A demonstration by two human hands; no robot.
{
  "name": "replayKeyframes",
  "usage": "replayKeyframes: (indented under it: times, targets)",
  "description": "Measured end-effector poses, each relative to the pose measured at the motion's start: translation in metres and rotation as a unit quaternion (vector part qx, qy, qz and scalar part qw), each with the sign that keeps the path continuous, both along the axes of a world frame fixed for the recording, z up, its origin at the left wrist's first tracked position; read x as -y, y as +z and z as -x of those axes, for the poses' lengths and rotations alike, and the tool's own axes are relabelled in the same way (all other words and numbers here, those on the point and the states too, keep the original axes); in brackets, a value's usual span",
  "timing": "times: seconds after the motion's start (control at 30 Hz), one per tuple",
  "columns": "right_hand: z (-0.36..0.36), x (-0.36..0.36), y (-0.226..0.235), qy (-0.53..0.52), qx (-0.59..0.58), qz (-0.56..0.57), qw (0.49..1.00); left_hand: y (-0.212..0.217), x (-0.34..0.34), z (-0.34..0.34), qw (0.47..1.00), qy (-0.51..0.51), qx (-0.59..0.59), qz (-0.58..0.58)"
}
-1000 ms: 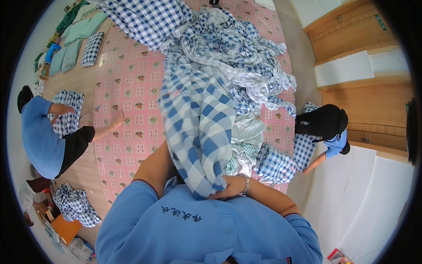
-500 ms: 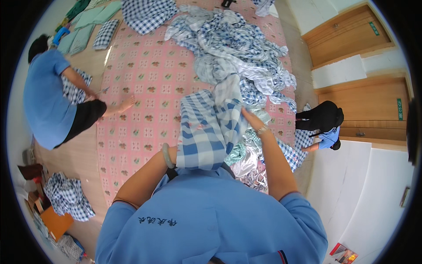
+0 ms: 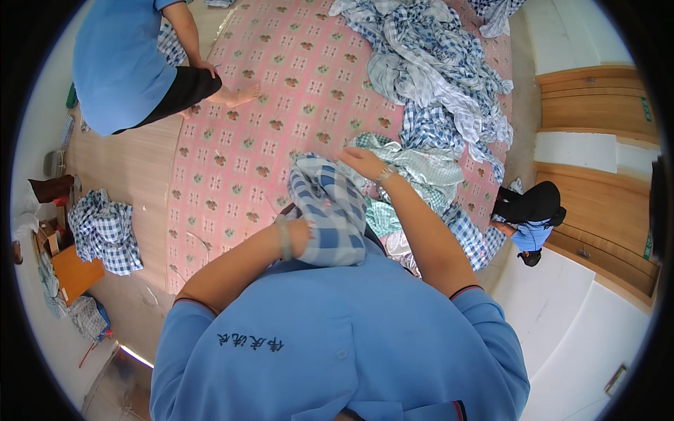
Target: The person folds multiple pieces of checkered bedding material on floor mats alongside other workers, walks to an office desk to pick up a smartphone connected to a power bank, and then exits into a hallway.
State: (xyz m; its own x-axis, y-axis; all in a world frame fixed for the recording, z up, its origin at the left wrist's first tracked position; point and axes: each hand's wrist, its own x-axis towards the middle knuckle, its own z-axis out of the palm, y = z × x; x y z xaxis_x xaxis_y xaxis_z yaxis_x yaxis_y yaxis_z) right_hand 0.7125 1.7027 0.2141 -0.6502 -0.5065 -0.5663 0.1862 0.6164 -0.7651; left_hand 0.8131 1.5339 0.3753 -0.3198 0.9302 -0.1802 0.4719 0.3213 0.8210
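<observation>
In front of my chest hangs a bunched blue-and-white checked cloth (image 3: 330, 210), folded over on itself. My left hand (image 3: 300, 237), below a pale bangle, holds it from the left; the fingers are hidden in the fabric. At the cloth's upper right is my right hand (image 3: 363, 163), its fingers stretched out and slightly blurred, gripping nothing. Just beyond that hand lies a pile of pale green checked cloth (image 3: 421, 168), partly covered by my right forearm.
A pink flowered mat (image 3: 281, 91) spreads ahead, with a large heap of checked linen (image 3: 435, 63) at far right. One co-worker (image 3: 126, 70) sits at far left; another person (image 3: 530, 217) bends down at right. More checked cloth (image 3: 105, 231) lies left, by an orange board (image 3: 81, 279).
My right hand has come off the cloth's right side and moved left and upward. The cloth has bunched narrower. The view has turned, shifting the surroundings.
</observation>
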Motion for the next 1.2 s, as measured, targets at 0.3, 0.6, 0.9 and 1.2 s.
replayKeyframes:
  times: [0.3,0.6,0.9,1.2]
  targets:
    - [-0.016,-0.005,-0.027,0.399,-0.077,-0.16,0.9,-0.01,-0.045,-0.002,0.991,-0.092,-0.095,-0.01]
    - [0.077,-0.245,0.072,-0.465,-0.005,0.384,0.798,-0.097,0.15,0.024,0.759,0.479,0.424,-0.123]
    - [0.028,-0.329,0.247,-0.576,-0.307,0.432,0.622,0.098,0.247,0.032,0.659,0.625,0.122,-0.401]
    - [-0.079,-0.312,0.328,-0.618,-0.474,0.447,0.441,-0.013,0.14,0.037,0.789,0.496,0.286,-0.222]
